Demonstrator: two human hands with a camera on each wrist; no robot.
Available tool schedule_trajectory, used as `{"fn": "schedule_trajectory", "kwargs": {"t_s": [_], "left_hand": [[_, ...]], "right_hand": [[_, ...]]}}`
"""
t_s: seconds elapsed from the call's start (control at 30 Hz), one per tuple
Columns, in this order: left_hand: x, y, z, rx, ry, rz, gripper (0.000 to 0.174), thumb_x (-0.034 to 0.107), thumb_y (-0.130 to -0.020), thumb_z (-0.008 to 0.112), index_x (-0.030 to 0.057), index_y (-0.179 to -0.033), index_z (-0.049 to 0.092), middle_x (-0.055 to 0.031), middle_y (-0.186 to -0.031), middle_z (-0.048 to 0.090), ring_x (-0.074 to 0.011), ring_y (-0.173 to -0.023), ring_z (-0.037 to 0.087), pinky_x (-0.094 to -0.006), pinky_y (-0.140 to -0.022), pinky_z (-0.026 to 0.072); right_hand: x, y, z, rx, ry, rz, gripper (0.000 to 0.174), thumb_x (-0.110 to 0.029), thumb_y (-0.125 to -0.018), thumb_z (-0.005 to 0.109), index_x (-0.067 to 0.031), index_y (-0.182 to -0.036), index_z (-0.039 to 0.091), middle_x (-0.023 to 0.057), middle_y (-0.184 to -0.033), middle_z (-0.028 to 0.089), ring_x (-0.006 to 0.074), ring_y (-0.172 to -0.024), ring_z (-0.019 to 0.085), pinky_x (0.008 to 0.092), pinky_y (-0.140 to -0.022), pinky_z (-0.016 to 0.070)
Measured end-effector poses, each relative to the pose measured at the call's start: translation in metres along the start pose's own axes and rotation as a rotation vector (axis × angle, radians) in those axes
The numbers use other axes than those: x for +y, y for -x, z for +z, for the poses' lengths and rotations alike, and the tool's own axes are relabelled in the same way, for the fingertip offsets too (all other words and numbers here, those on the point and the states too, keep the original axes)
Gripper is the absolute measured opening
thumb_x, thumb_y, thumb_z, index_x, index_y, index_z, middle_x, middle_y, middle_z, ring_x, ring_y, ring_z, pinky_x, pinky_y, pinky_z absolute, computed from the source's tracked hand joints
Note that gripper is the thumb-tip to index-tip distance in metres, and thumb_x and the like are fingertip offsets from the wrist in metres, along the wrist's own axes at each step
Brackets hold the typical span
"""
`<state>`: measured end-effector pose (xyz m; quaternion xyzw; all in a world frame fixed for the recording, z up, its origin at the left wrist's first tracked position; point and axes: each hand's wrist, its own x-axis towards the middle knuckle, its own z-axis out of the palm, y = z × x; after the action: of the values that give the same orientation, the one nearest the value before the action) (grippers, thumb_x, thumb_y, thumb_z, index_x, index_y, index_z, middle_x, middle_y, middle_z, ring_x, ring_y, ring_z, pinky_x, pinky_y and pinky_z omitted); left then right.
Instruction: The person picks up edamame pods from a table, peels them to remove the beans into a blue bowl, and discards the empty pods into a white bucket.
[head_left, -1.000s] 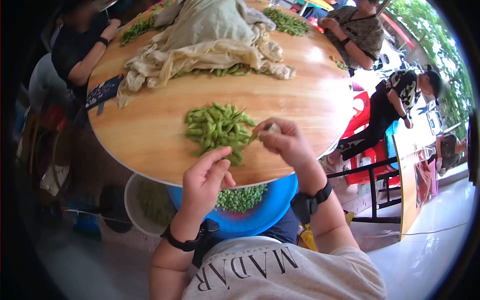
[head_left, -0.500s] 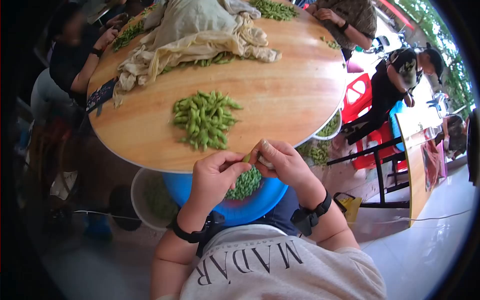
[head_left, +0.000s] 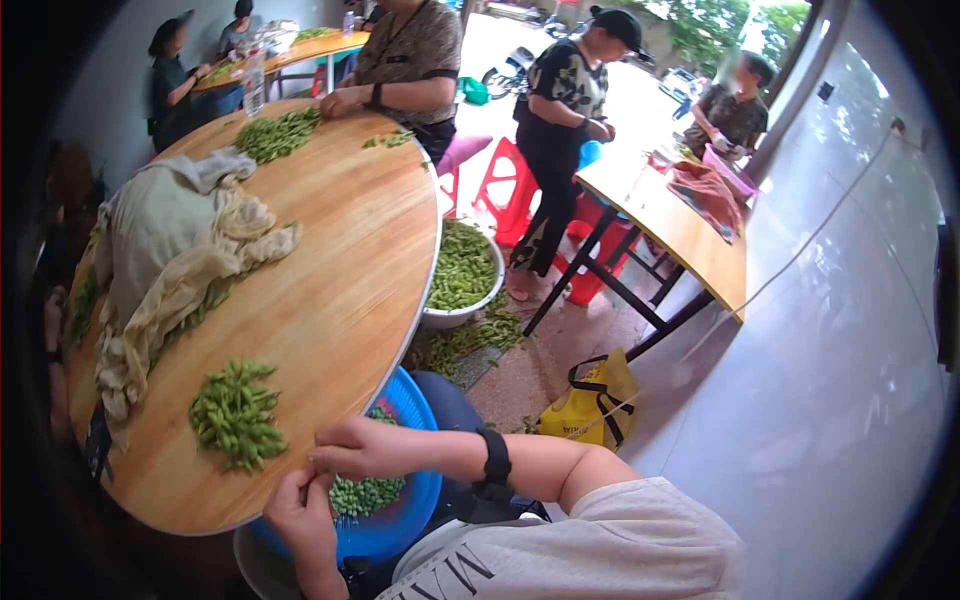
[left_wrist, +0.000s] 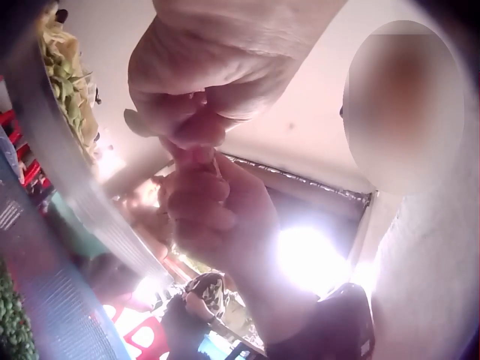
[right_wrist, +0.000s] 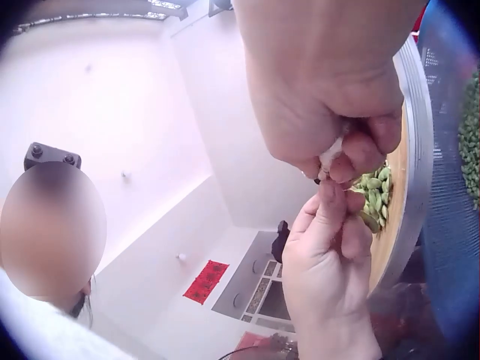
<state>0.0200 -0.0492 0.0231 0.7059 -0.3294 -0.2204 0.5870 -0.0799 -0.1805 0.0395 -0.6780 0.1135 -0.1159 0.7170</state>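
Note:
Both hands meet by the round table's near edge, above a blue basin (head_left: 432, 415) of shelled green beans (head_left: 365, 497). My left hand (head_left: 305, 520) pinches a green soybean pod (left_wrist: 136, 122), mostly hidden by the fingers; one end pokes out in the left wrist view. Curled fingers of my right hand (head_left: 372, 448) pinch at the same pod, fingertips against the left thumb and forefinger. A white wrap (right_wrist: 331, 152) shows on a right finger in the right wrist view. A small pile of pods (head_left: 238, 415) lies on the table just beyond the left hand.
The round wooden table (head_left: 340, 290) bears a cloth-covered heap (head_left: 165, 235) and another pod pile (head_left: 278, 135). A white tub of pods (head_left: 462, 265) stands on the floor at right, near a yellow bag (head_left: 590, 400). Other people stand and sit around.
The head view has swung right, showing the side table and wall. My hands went from apart, one second ago, to together on a pod, and remain together over the basin's edge.

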Motion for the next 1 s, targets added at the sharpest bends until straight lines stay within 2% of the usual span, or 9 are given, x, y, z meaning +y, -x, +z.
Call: {"fn": "schedule_trajectory", "kwargs": {"t_s": [0.17, 0.3, 0.4, 0.67, 0.77, 0.83, 0.87, 0.93, 1.0], "left_hand": [[-0.007, -0.001, -0.004, -0.131, 0.550, -0.225, 0.011, 0.008, -0.081, 0.060, -0.0004, -0.075, 0.057, -0.0070, -0.057, 0.055, -0.0084, -0.036, 0.041, -0.0186, -0.033, 0.0300], [-0.020, 0.003, -0.009, -0.202, 0.702, -0.392, 0.013, 0.012, -0.080, 0.061, -0.0003, -0.077, 0.058, -0.0088, -0.058, 0.056, -0.0094, -0.036, 0.043, -0.0193, -0.033, 0.0314], [-0.016, 0.011, -0.004, -0.119, 0.567, -0.350, 0.008, 0.004, -0.081, 0.058, -0.0037, -0.078, 0.057, -0.0087, -0.060, 0.057, -0.0101, -0.039, 0.046, -0.0197, -0.036, 0.0350], [0.004, 0.026, -0.007, -0.120, 0.624, -0.539, 0.014, 0.010, -0.083, 0.055, -0.0028, -0.079, 0.055, -0.0110, -0.062, 0.058, -0.0114, -0.040, 0.047, -0.0207, -0.036, 0.0368], [-0.002, 0.029, -0.009, -0.089, 0.521, -0.458, 0.012, 0.012, -0.084, 0.053, 0.0009, -0.080, 0.055, -0.0081, -0.061, 0.055, -0.0101, -0.040, 0.044, -0.0194, -0.036, 0.0333], [-0.012, 0.028, -0.018, -0.052, 0.733, -0.427, 0.018, 0.020, -0.088, 0.050, 0.0036, -0.084, 0.053, -0.0034, -0.063, 0.050, -0.0076, -0.042, 0.038, -0.0191, -0.037, 0.0284], [-0.009, 0.026, -0.024, -0.057, 0.913, -0.386, 0.020, 0.023, -0.090, 0.048, 0.0037, -0.086, 0.051, -0.0020, -0.065, 0.048, -0.0074, -0.046, 0.040, -0.0197, -0.042, 0.0304], [-0.015, 0.026, -0.038, -0.111, 1.200, -0.403, 0.030, 0.032, -0.088, 0.051, 0.0037, -0.099, 0.051, -0.0022, -0.072, 0.049, -0.0080, -0.049, 0.040, -0.0203, -0.047, 0.0332], [-0.015, 0.027, -0.041, -0.108, 1.291, -0.389, 0.032, 0.031, -0.086, 0.055, 0.0036, -0.103, 0.052, -0.0017, -0.072, 0.048, -0.0078, -0.049, 0.040, -0.0206, -0.047, 0.0326]], "right_hand": [[0.020, 0.005, 0.001, 0.012, 0.153, -0.223, 0.031, -0.022, -0.090, 0.048, 0.0021, -0.071, 0.047, 0.0049, -0.056, 0.044, 0.0121, -0.053, 0.043, 0.0288, -0.049, 0.0366], [0.004, 0.011, -0.005, -0.059, 0.333, -0.293, 0.032, -0.026, -0.086, 0.056, 0.0023, -0.073, 0.049, 0.0098, -0.057, 0.049, 0.0163, -0.053, 0.048, 0.0301, -0.050, 0.0395], [0.009, 0.012, -0.006, -0.015, 0.436, -0.090, 0.032, -0.028, -0.077, 0.068, 0.0005, -0.079, 0.053, 0.0112, -0.065, 0.057, 0.0189, -0.063, 0.059, 0.0297, -0.055, 0.0444], [0.016, 0.013, 0.000, -0.113, 0.249, -0.115, 0.025, -0.018, -0.073, 0.068, -0.0001, -0.085, 0.056, 0.0084, -0.066, 0.054, 0.0136, -0.065, 0.052, 0.0286, -0.058, 0.0428], [0.024, 0.016, 0.001, -0.125, 0.147, 0.025, 0.018, -0.015, -0.074, 0.063, -0.0022, -0.085, 0.059, 0.0066, -0.068, 0.056, 0.0095, -0.069, 0.050, 0.0263, -0.062, 0.0434], [0.044, 0.016, -0.002, -0.088, 0.173, 0.077, 0.013, -0.010, -0.074, 0.063, -0.0033, -0.084, 0.061, -0.0003, -0.068, 0.056, 0.0057, -0.062, 0.049, 0.0236, -0.054, 0.0429], [0.048, 0.017, -0.001, -0.090, 0.213, 0.169, 0.014, -0.011, -0.074, 0.062, -0.0024, -0.085, 0.061, 0.0017, -0.068, 0.057, 0.0066, -0.063, 0.051, 0.0240, -0.054, 0.0432], [0.070, 0.017, 0.003, -0.070, 0.619, -0.021, 0.014, -0.009, -0.074, 0.062, -0.0016, -0.086, 0.061, 0.0063, -0.073, 0.060, 0.0110, -0.064, 0.056, 0.0256, -0.057, 0.0456], [0.062, 0.018, 0.013, -0.049, 0.428, 0.117, 0.016, -0.009, -0.076, 0.062, -0.0010, -0.090, 0.060, 0.0067, -0.077, 0.061, 0.0110, -0.063, 0.056, 0.0243, -0.058, 0.0461]]}}
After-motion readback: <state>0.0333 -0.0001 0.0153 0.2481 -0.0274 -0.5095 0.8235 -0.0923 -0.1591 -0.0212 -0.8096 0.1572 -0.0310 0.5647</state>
